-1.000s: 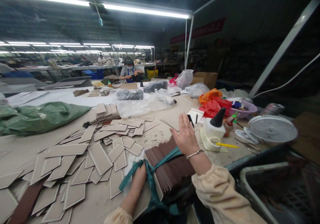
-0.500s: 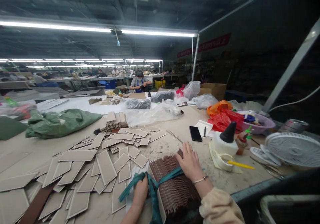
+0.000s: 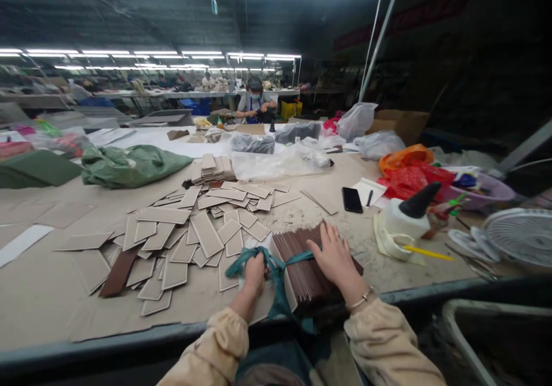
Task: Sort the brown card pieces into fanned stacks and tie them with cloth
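Observation:
A bundle of dark brown flat pieces [image 3: 302, 279] sits at the table's front edge, standing side by side. Around it runs a teal cloth strip [image 3: 279, 285], knotted at the bundle's left side, with one end hanging down. My left hand [image 3: 255, 274] is closed on the strip just left of the knot. Across the bundle's upper right lies my right hand [image 3: 338, 256], flat with its fingers spread. Many loose beige panels with pale edges [image 3: 207, 233] lie heaped left of the bundle, and a brown strip [image 3: 118, 274] lies among them.
To the right are a phone [image 3: 352, 199], a white glue bottle [image 3: 403, 216], a tape roll [image 3: 392, 239], a yellow tool [image 3: 426, 252] and a white fan [image 3: 520, 236]. Behind the panels lie a green bag [image 3: 133, 164] and clear plastic [image 3: 280, 161]. A co-worker [image 3: 255, 101] sits beyond.
The camera view has tilted down, showing more of my sleeves and the table's front edge. My left hand still grips the strip and my right hand still rests on the bundle.

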`<state>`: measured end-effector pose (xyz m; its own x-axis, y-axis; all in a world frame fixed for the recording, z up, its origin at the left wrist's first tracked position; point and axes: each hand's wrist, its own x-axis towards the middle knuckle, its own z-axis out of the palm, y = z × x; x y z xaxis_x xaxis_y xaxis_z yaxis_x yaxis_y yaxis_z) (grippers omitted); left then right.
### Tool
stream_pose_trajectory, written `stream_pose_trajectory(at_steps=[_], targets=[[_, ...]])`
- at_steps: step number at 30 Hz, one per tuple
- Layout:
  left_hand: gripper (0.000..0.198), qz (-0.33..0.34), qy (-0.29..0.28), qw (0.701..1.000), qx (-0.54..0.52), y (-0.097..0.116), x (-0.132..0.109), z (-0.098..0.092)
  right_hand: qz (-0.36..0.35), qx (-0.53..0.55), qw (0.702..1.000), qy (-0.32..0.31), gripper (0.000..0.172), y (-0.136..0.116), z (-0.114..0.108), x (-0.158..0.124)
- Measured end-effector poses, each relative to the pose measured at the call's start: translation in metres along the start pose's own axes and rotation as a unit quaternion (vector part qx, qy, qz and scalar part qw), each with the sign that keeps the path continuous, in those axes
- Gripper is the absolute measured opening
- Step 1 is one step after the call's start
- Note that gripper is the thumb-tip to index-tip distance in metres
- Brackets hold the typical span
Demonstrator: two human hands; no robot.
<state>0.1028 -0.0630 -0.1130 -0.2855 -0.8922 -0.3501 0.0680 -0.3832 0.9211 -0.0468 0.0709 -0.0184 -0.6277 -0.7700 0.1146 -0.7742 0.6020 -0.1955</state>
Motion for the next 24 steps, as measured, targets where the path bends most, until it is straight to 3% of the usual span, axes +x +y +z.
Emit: stream_pose_trajectory(at_steps=[2, 4, 6, 10, 12, 17, 21, 24], targets=[[0.024, -0.005, 0.001, 1.000, -0.025, 0.000, 0.001, -0.001, -0.044, 0.018, 0.996, 0.079, 0.069, -0.024, -0.023, -0.001], [0.026, -0.005, -0.001, 0.999, -0.047, 0.000, 0.001, -0.002, -0.092, 0.031, 0.988, 0.124, 0.068, -0.045, -0.031, -0.005], [0.028, -0.003, -0.002, 0.998, -0.067, 0.002, -0.001, -0.002, -0.133, 0.042, 0.986, 0.091, 0.068, -0.057, -0.021, -0.013], [0.033, 0.001, 0.003, 0.995, -0.104, 0.010, -0.010, -0.003, -0.151, 0.060, 0.984, -0.079, 0.073, -0.056, 0.023, -0.022], [0.033, 0.000, 0.009, 0.992, -0.124, 0.012, -0.013, -0.003, -0.150, 0.064, 0.982, -0.096, 0.071, -0.052, 0.032, -0.019], [0.032, -0.003, 0.008, 0.990, -0.140, 0.000, -0.003, -0.005, -0.188, 0.090, 0.977, -0.053, 0.037, -0.072, 0.021, -0.014], [0.033, 0.017, 0.017, 0.992, -0.124, -0.013, 0.004, -0.009, -0.181, 0.017, 0.976, -0.115, 0.030, -0.095, 0.027, -0.015], [0.035, 0.030, 0.024, 0.992, -0.120, -0.010, 0.002, -0.012, -0.162, -0.027, 0.975, -0.150, 0.029, -0.100, 0.036, -0.012]])
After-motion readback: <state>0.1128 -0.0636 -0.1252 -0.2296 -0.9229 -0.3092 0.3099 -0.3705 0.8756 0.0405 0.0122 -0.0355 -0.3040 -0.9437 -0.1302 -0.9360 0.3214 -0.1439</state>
